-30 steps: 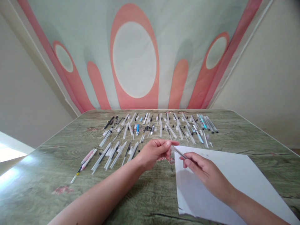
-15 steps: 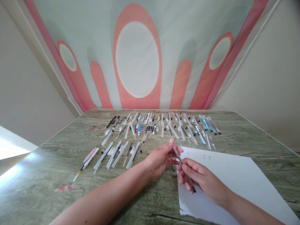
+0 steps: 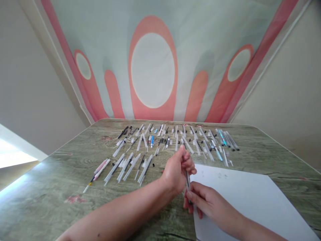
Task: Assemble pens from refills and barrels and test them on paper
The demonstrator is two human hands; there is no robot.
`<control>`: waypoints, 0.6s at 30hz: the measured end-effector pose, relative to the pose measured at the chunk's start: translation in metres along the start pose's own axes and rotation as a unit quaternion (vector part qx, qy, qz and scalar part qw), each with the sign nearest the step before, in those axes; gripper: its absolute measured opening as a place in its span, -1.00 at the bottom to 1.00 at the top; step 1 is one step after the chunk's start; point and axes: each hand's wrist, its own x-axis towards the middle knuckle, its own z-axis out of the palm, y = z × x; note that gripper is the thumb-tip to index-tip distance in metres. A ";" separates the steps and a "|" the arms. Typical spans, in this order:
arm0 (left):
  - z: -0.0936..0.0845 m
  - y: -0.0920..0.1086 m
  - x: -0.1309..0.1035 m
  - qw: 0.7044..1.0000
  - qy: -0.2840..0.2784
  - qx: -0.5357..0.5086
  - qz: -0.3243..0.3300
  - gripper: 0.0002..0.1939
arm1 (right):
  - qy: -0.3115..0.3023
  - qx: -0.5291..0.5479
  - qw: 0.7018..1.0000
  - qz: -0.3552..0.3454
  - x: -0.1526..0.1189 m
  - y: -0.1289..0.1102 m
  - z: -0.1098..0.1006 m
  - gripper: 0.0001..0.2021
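Observation:
A slim pen with a clear barrel and a dark core (image 3: 188,179) is held between both hands over the paper's left edge. My left hand (image 3: 177,167) has its fingers curled round the far end of the pen, hiding that end. Lower down, my right hand (image 3: 205,199) pinches the near end between thumb and fingers. The white paper sheet (image 3: 233,197) lies under and beside my right hand, with a few small faint marks near its top.
Rows of dismantled pens, with clear barrels (image 3: 134,167), refills and small caps, spread across the wood-patterned table (image 3: 62,177). A pink-and-white pen (image 3: 102,169) lies at the left. Several assembled pens (image 3: 229,140) lie together at the far right. A patterned wall covering rises behind.
My left hand's fingers have closed further round the pen, and the pen has swung steeper in view. My right hand has shifted slightly left. The whole view has moved a little.

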 end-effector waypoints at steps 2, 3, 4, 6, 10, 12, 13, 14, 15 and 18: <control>0.000 0.006 0.001 1.000 -0.023 0.012 -0.018 -0.53 | 0.012 -0.016 1.000 0.007 0.005 0.003 0.001 -0.66; -0.001 0.008 0.001 0.999 -0.029 0.022 -0.030 -0.53 | 0.024 -0.026 0.999 0.004 0.008 0.005 0.001 -0.65; -0.003 0.009 0.002 0.998 -0.031 0.033 -0.041 -0.52 | 0.039 -0.039 0.998 -0.005 0.011 0.007 0.002 -0.65; -0.006 0.009 0.002 0.997 -0.036 0.041 -0.058 -0.51 | 0.074 -0.076 0.994 -0.034 0.016 0.011 0.003 -0.65; -0.014 0.008 0.004 0.998 -0.044 0.012 -0.051 -0.54 | 0.114 -0.145 0.980 -0.074 0.019 0.017 0.007 -0.67; -0.015 0.005 0.004 0.998 -0.045 0.006 -0.033 -0.57 | 0.124 -0.161 0.976 -0.084 0.019 0.020 0.009 -0.67; -0.015 0.004 0.004 0.999 -0.046 0.007 -0.024 -0.59 | 0.130 -0.163 0.974 -0.088 0.018 0.022 0.010 -0.68; -0.014 0.002 0.004 0.999 -0.046 0.008 -0.016 -0.60 | 0.135 -0.159 0.974 -0.089 0.018 0.023 0.011 -0.68; -0.014 0.000 0.004 0.999 -0.046 0.009 -0.008 -0.60 | 0.139 -0.150 0.975 -0.089 0.018 0.025 0.012 -0.68; -0.012 -0.005 0.003 0.999 -0.036 0.007 0.010 -0.62 | 0.142 -0.117 0.980 -0.081 0.018 0.029 0.013 -0.67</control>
